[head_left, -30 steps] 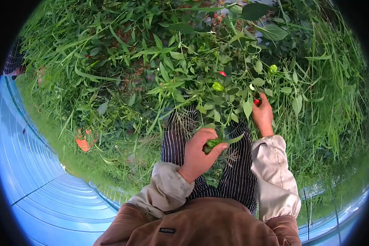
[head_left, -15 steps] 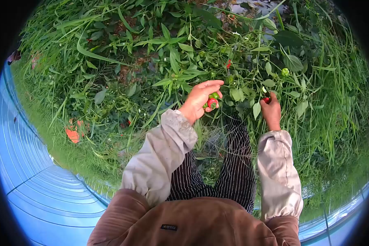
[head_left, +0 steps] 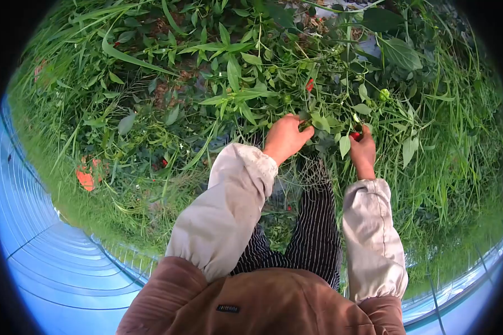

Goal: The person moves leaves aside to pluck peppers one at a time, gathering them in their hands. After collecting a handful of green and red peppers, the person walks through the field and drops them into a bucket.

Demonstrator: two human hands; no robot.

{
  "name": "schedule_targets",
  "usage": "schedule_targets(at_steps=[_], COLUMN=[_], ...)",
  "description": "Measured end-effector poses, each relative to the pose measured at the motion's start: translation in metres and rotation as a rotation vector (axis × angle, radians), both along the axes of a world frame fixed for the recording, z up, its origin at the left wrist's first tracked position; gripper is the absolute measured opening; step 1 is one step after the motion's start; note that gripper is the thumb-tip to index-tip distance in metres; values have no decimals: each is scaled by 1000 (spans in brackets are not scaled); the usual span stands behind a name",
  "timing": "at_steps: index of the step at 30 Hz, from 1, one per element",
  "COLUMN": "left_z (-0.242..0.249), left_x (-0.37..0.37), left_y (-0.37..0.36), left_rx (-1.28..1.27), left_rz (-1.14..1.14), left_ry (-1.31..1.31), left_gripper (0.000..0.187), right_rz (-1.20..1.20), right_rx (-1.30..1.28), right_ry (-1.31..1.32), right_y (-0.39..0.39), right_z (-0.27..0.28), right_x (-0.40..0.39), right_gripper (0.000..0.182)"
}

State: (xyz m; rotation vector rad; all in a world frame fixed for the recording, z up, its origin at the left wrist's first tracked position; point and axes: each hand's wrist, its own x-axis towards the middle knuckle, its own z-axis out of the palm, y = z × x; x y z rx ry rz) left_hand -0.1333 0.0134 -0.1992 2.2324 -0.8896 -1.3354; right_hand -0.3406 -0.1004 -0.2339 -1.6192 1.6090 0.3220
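Right of the patch's centre, red pepper (head_left: 355,135): low among the leaves, its red side showing; fingers and foliage cover the rest.

Right hand (head_left: 364,153): narrow grip, thumb and fingers closed on that pepper. Pepper sits at the tips, on the side facing the left hand.

Left hand (head_left: 285,138): fingers curled into foliage, thumb out toward the right hand. Palm side hidden; can't tell whether it holds anything.

Nearer hand: right, in contact. Left is apart; from it the pepper lies to the right, with leaves between.

Long axis: looks short and blocky, no clear one. Can't tell tilt or where the stem joins.

Hanging leaf (head_left: 345,146): just left of the right thumb, tip down, close to the pepper.

Pale piece (head_left: 356,118): just past the right fingertips, toward the far edge; too small to identify.

Green pepper (head_left: 384,94): farther up and right, apart from both hands.

Upper red fruit (head_left: 309,85): beyond the gap between the hands, nearer the far edge, upright-ish, slim.

Orange-red item (head_left: 85,177): toward the patch's near-left edge, well apart from both hands.

Striped trousers (head_left: 321,223): near side, below the gap between the hands.
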Motion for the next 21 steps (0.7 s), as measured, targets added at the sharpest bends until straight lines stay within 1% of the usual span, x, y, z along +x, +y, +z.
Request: schedule_targets(at_steps=[1, 2, 3, 4, 5, 7, 8, 10, 12, 14, 15, 16, 18, 19, 21], left_z=[15, 9, 19, 28, 24, 16, 14, 11, 8, 6, 3, 0, -7, -11, -9], left_x=[4, 0, 4, 8, 10, 13, 12, 10, 6, -1, -6, -8, -11, -14, -12], left_y=[-5, 2, -2, -7, -6, -5, -5, -8, -9, -10, -8, -7, -5, -6, -4], left_rx=[220, 218, 302, 385, 381, 364, 358, 364, 341, 326, 295, 287, 158, 203, 168], left_rz=[217, 347, 557, 769, 774, 816, 824, 794, 774, 648, 631, 639, 442, 401, 454], left_ry=[426, 570, 759, 950, 954, 1174, 1182, 1097, 1066, 876, 869, 878, 668, 644, 671], left_gripper=[30, 29, 28, 26, 26, 23, 23, 23, 25, 27, 30, 30, 31, 33, 30], right_rz=[-7, -14, 37, 43, 9, -31, -20, 121, 246, 439, 527, 685, 980, 995, 1356], right_rx=[9, 16, 9, 8, 18, 9, 8, -165, -336, -424, -353, -278, -112, -115, -94], right_ry=[-26, -52, -12, -11, -7, 2, 7, 199, 11, -258, -301, -249, -147, -146, 60], right_y=[0, 0, 0, 1, 0, 0, -2, -12, -18, -24, -25, -26, -28, -33, -38], right_z=[-2, -7, -11, -14, -10, -6, 10, 73, 114, 137, 155, 169, 160, 141, 90], right_x=[-3, -10, -13, -18, -18, -16, -7, 33, 50, 64, 90, 115, 152, 162, 175], right_gripper=[42, 43, 47, 47, 49, 54, 54, 56, 54, 52, 52, 57, 67, 67, 75])
